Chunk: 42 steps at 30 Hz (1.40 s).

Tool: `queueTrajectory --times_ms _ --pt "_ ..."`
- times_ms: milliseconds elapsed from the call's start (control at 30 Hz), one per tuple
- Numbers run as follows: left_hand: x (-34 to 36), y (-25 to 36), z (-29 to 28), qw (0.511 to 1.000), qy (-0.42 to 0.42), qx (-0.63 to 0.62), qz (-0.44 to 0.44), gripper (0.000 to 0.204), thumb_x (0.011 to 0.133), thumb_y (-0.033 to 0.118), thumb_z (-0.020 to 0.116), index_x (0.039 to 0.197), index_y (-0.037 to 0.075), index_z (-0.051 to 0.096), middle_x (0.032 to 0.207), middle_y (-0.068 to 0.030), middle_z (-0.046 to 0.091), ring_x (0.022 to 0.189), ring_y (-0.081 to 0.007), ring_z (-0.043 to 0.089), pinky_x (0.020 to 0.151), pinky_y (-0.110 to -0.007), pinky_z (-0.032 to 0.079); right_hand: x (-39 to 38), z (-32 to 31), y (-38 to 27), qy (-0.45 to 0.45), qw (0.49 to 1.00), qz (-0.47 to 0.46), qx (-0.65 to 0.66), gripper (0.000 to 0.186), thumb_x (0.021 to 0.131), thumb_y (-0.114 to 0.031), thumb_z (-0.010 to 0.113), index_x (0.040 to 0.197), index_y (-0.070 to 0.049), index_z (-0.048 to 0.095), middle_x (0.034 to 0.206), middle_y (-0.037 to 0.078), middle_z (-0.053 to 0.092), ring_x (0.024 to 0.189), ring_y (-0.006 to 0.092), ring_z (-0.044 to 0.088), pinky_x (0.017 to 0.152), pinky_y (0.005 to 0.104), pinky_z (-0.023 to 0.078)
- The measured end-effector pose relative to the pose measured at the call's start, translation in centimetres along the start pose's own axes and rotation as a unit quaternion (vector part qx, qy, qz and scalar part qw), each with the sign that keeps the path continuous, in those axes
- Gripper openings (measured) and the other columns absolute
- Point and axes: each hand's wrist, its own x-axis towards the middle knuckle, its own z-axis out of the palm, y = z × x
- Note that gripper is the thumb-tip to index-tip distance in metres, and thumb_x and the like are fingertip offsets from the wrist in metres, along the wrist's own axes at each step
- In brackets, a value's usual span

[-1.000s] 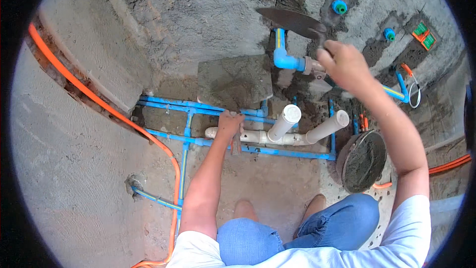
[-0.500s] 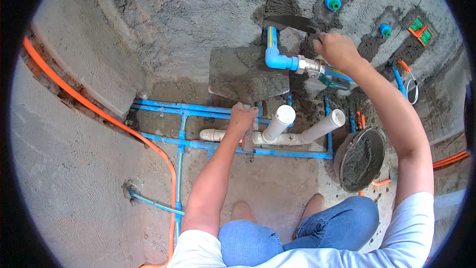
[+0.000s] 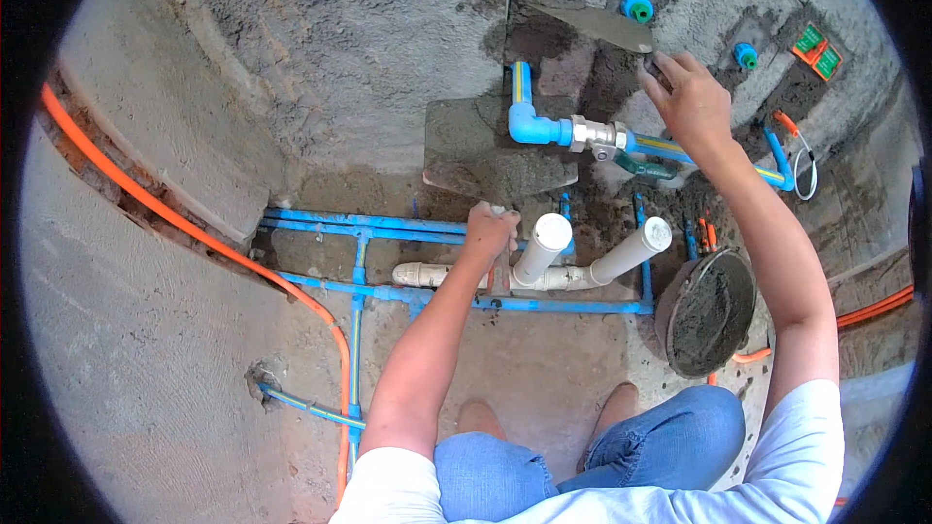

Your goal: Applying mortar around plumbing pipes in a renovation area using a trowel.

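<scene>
My left hand is closed around the handle of a mortar hawk, a flat grey board held out against the wall's foot. Wet mortar is smeared over the board. My right hand grips a pointed trowel whose blade lies by the rough wall, tip toward a dark mortar-filled groove. Below the blade, a blue elbow pipe joins a metal valve with a green lever. The trowel's handle is mostly hidden in my fingers.
A bucket of mortar stands at my right. Two white upright pipes and blue pipes run low in front of me. Orange conduit curves along the left. Two capped blue outlets and a green-orange box sit in the wall.
My right hand and the trowel have moved up and a little right, off the pipe elbow's top; the blade has tilted. The hawk has dropped slightly lower and right with my left hand.
</scene>
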Motion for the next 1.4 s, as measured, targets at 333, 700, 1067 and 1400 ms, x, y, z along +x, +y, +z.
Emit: queueTrajectory --times_ms 333,700,1067,1400 --pt "-1.8 -3.0 -3.9 0.999 0.032 -0.039 0.013 0.021 0.080 0.008 0.063 0.078 0.000 0.044 0.057 -0.0098 0.055 0.042 -0.0173 0.053 0.039 -0.031 0.043 -8.7 -0.8 -10.7 -0.150 0.950 0.035 0.270 0.029 0.086 -0.028 0.060 0.091 0.001 0.062 0.083 0.020 0.062 0.075 0.0400 0.062 0.066 0.0462 0.050" --pt "-13.4 -7.2 -10.5 0.983 0.181 -0.016 -0.017 0.024 0.082 0.009 0.064 0.081 -0.002 0.042 0.060 -0.0101 0.057 0.047 -0.0163 0.056 0.041 -0.031 0.045 -6.4 3.9 -18.1 -0.385 0.882 0.073 0.260 0.039 0.093 -0.031 0.047 0.082 0.003 0.061 0.086 0.029 0.062 0.087 0.0457 0.059 0.080 0.0514 0.046" --pt "-16.2 -6.0 -10.4 0.978 0.186 -0.055 -0.076 0.019 0.084 0.010 0.061 0.089 -0.001 0.047 0.066 -0.0083 0.057 0.048 -0.0165 0.057 0.042 -0.030 0.044 -8.9 4.0 -23.0 -0.348 0.894 -0.171 0.225 0.015 0.080 -0.010 0.054 0.079 -0.001 0.067 0.081 0.019 0.066 0.078 0.0351 0.067 0.068 0.0446 0.054" --pt "-14.4 -3.0 -11.1 0.958 0.179 -0.184 -0.128 0.014 0.080 0.007 0.063 0.072 -0.001 0.055 0.062 -0.0081 0.057 0.048 -0.0174 0.057 0.044 -0.031 0.045 -10.7 3.3 -23.2 -0.423 0.845 -0.111 0.308 0.033 0.090 -0.027 0.053 0.080 0.003 0.060 0.082 0.024 0.062 0.079 0.0426 0.060 0.070 0.0498 0.048"
